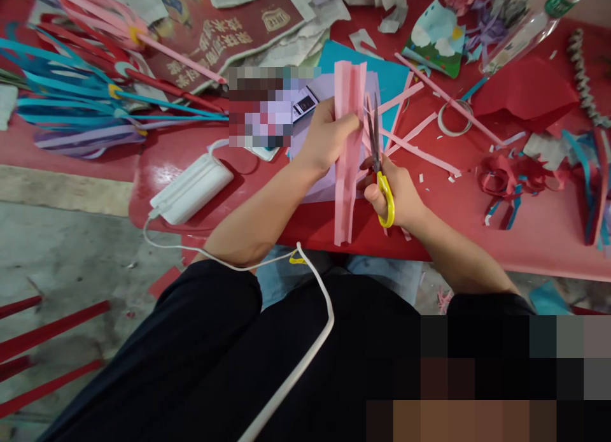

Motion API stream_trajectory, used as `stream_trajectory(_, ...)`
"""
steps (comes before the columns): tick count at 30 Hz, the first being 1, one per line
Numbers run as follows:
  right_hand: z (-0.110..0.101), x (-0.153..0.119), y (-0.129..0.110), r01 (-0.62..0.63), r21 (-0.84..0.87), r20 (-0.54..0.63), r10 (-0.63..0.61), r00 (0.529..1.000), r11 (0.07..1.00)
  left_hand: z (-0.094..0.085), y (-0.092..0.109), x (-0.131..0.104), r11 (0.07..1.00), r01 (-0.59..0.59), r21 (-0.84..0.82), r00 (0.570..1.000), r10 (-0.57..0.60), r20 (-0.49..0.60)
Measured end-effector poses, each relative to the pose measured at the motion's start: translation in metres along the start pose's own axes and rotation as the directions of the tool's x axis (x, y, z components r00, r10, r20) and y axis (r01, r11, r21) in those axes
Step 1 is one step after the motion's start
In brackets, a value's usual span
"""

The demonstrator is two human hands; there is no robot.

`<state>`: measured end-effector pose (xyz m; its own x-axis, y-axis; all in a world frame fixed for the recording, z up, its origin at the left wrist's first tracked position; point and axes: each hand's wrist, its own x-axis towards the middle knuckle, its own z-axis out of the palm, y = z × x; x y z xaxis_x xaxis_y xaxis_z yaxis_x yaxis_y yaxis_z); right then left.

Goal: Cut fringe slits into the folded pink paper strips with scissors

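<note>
A long folded piece of pink paper (344, 181) stands nearly upright in the view, and my left hand (329, 136) is wrapped round its upper half. My right hand (396, 190) holds scissors (386, 200) with yellow handles, their blades pointing away from me just right of the pink paper. The blades look slightly apart. Thin pink strips (420, 150) lie crossed beyond my right hand. Under my hands are sheets of lilac paper (315, 184) and a teal sheet (394, 79).
On the red table (539, 232) are a white power bank (191, 184) with a cable, a phone (304, 104), a tape roll (455, 118), red paper (529, 95) and a plastic bottle (525, 37). Paper-strip tassels (71, 98) and newspaper (214, 34) lie at the left. Red paper curls (510, 174) lie right.
</note>
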<state>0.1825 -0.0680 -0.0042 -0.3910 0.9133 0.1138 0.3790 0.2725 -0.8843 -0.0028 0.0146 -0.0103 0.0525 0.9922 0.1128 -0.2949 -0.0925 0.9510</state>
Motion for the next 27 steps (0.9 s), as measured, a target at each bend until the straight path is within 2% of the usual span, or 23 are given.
stream_trajectory(6, -0.001, 0.0, 0.0, 0.026, -0.058, 0.01, -0.026, 1.0, 0.998, 0.003, 0.009, -0.002, 1.0, -0.019, -0.015, 0.998, 0.018, -0.063)
stream_trajectory(11, 0.001, -0.001, 0.0, 0.03, -0.072, 0.01, -0.029, 1.0, 0.997, 0.003, 0.018, -0.009, 0.996, -0.077, 0.038, 0.997, 0.078, -0.025)
stream_trajectory(14, 0.0, -0.003, -0.003, 0.015, -0.045, -0.014, -0.016, 1.0, 0.999, 0.005, 0.015, -0.011, 0.99, -0.112, 0.086, 0.992, 0.116, -0.045)
stream_trajectory(19, 0.0, -0.003, -0.002, 0.02, -0.064, -0.03, -0.022, 0.999, 0.998, 0.009, 0.006, -0.015, 0.99, -0.086, 0.11, 0.986, 0.101, -0.134)
stream_trajectory(22, 0.001, -0.002, 0.002, 0.026, -0.083, -0.035, -0.029, 0.999, 0.996, 0.011, 0.009, -0.019, 0.993, -0.055, 0.104, 0.992, 0.066, -0.112)
stream_trajectory(27, 0.0, -0.002, 0.001, 0.025, -0.08, -0.038, -0.028, 0.999, 0.997, 0.015, 0.017, -0.024, 0.98, -0.13, 0.151, 0.987, 0.143, -0.079)
